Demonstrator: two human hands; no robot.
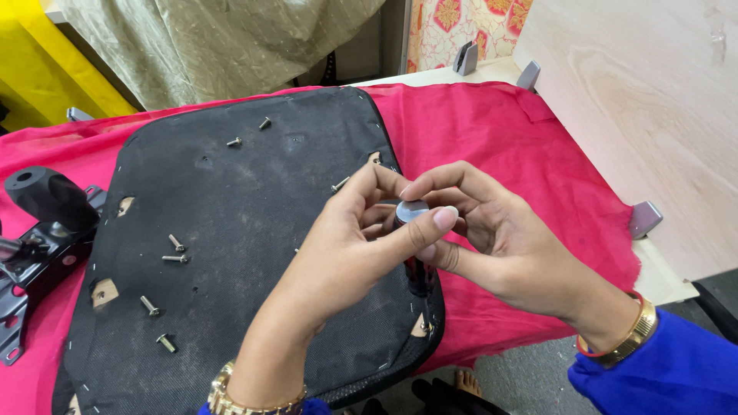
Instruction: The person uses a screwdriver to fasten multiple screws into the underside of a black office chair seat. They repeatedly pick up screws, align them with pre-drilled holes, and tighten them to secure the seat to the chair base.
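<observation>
Fingers of both your hands are meeting over one small part: your left hand (350, 238) and right hand (480, 230) are pinching a dark cylinder (413, 246) with a silver cap, upright between your fingertips. Beneath your hands a black seat base (231, 200) is lying on red cloth (492, 131) over the bench. Loose screws (175, 253) are lying left of your left hand, a black metal bracket (38, 230) farther left.

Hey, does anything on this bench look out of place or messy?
Loose screws lie scattered at different angles across the black seat base, not gathered together. The red cloth underneath is rumpled. Nothing looks damaged.
</observation>
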